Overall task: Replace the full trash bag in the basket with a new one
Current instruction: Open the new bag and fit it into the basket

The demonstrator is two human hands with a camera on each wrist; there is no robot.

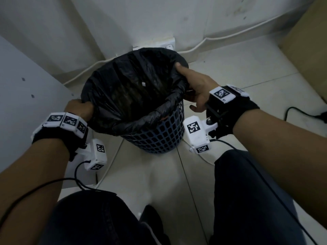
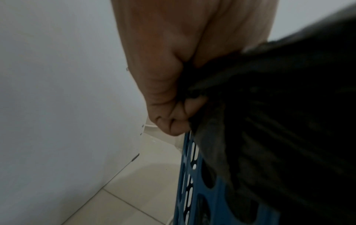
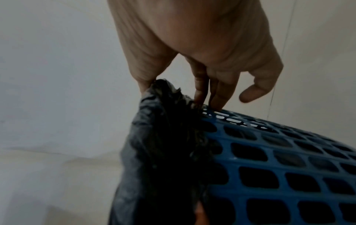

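One blue basket [image 1: 162, 137] (black-lined) stands on pale floor tiles [image 1: 230, 71], cornered by walls [image 1: 123, 20].

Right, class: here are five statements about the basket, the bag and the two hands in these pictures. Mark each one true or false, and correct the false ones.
1. The trash bag is black. True.
2. The basket is red with solid walls. False: it is blue, with a lattice of holes.
3. The left hand grips the bag's edge at the rim. True.
4. The right hand rests flat on the floor. False: it holds the bag's edge at the basket's rim, thumb over the top.
5. The basket lies on its side. False: it stands upright on the floor, mouth open upward.
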